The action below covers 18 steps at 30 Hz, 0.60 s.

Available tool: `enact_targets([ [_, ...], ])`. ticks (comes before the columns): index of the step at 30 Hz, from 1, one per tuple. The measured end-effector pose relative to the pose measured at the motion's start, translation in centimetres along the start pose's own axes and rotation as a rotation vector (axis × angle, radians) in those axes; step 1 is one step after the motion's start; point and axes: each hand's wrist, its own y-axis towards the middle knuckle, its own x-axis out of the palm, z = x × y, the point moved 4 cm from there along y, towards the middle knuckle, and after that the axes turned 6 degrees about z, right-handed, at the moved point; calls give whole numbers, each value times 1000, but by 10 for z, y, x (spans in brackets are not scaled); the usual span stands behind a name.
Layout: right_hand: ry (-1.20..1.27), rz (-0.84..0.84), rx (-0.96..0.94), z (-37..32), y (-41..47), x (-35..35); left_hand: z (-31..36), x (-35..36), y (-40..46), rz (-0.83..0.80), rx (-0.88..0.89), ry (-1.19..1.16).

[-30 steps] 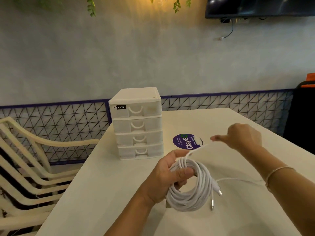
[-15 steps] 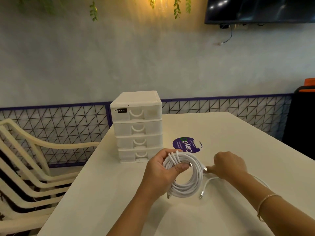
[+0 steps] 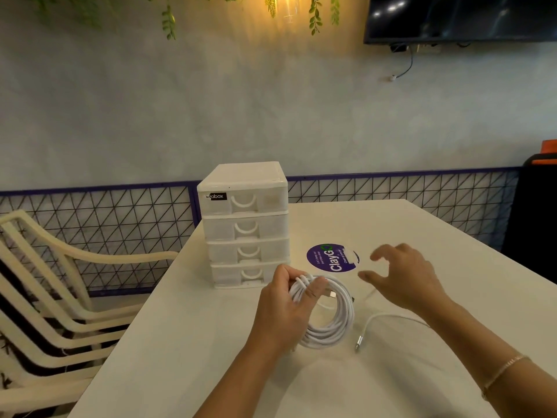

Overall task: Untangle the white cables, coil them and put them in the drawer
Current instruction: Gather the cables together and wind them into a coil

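Note:
My left hand (image 3: 283, 312) grips a coil of white cable (image 3: 334, 330) just above the white table (image 3: 187, 342), fingers curled round the top of the loops. A loose cable end with a metal plug (image 3: 359, 345) lies on the table to the right of the coil. My right hand (image 3: 404, 279) hovers to the right of the coil with its fingers spread and loosely bent, holding nothing. The white four-drawer box (image 3: 245, 224) stands behind my left hand, all its drawers closed.
A round purple ClayG sticker (image 3: 331, 257) lies on the table right of the drawer box. Stacked cream plastic chairs (image 3: 60, 297) stand left of the table. A black wire-grid fence (image 3: 391, 188) runs behind, and a dark chair (image 3: 533, 221) is at far right.
My right hand wound the free cable onto the coil, then let go and lifted away to the right with fingers spread. The coil stayed in my left hand.

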Motion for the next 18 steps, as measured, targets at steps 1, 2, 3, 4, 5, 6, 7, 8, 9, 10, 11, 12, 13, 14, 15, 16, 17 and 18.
enact_targets([
  [1,119,42,-27,-8,-2,-8,-1,0,0,10,3,-6],
  [2,225,73,-63,-16,-5,-15,-2,1,1,14,2,-15],
  [3,320,90,-102,-25,-10,-22,-4,1,2,17,-1,-23],
  [4,410,105,-146,-34,-17,-28,-5,1,3,22,-7,-32],
  [5,483,128,-202,-42,-24,-32,-6,1,4,34,-16,-34],
  [6,531,166,-272,-49,-33,-36,-7,0,5,49,-27,-34],
  [7,558,197,-348,-57,-42,-40,-7,-2,5,66,-37,-32],
  [8,560,211,-418,-63,-50,-40,-8,-3,6,85,-45,-25],
  [9,531,222,-476,-68,-58,-38,-9,-4,7,104,-52,-10],
  [10,460,237,-512,-71,-64,-34,-9,-5,7,120,-61,8],
  [11,359,247,-525,-73,-70,-29,-10,-6,8,131,-71,25],
  [12,252,229,-500,-77,-73,-24,-11,-6,8,140,-80,40],
  [13,169,215,-465,-79,-75,-18,-12,-6,8,149,-88,54],
  [14,109,213,-431,-80,-76,-13,-12,-6,7,158,-98,63],
  [15,65,196,-405,-83,-76,-8,-11,-6,7,163,-112,63],
  [16,33,168,-369,-84,-76,-4,-11,-6,7,165,-131,55],
  [17,20,142,-348,-84,-75,0,-12,-6,7,166,-156,36],
  [18,28,142,-323,-85,-75,3,-14,-6,7,164,-191,6],
])
